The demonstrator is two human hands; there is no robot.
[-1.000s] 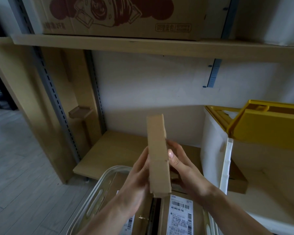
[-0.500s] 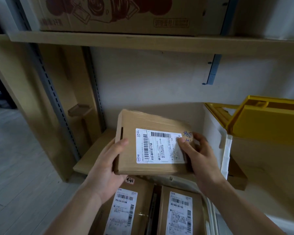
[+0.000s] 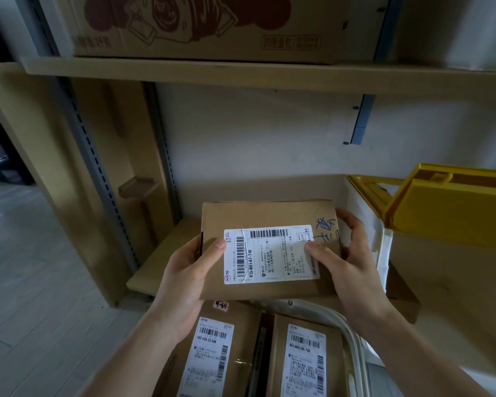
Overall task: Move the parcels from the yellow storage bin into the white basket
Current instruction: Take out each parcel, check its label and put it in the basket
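- The floor [image 3: 26, 282] on the left is pale planks, beside a metal shelf post [image 3: 86, 156].
- The left hand [image 3: 184, 279] grips the left edge of a flat cardboard parcel [image 3: 269, 290], thumb curled onto its white label [image 3: 269, 255].
- The parcel is held level, label up, above the lower shelf [image 3: 161, 259] and just over the far end of the white basket [image 3: 352, 339].
- Two more labelled parcels lie side by side in the basket: the left one [image 3: 212, 356] and the right one [image 3: 304, 365].
- The right hand [image 3: 352, 267] grips the parcel's right edge, thumb on the label's corner, fingers wrapped round the far side.
- The yellow storage bin [image 3: 447, 207] stands at the right, on the shelf, near that hand.
- A big printed carton [image 3: 212, 27] sits on the upper shelf [image 3: 241, 75].
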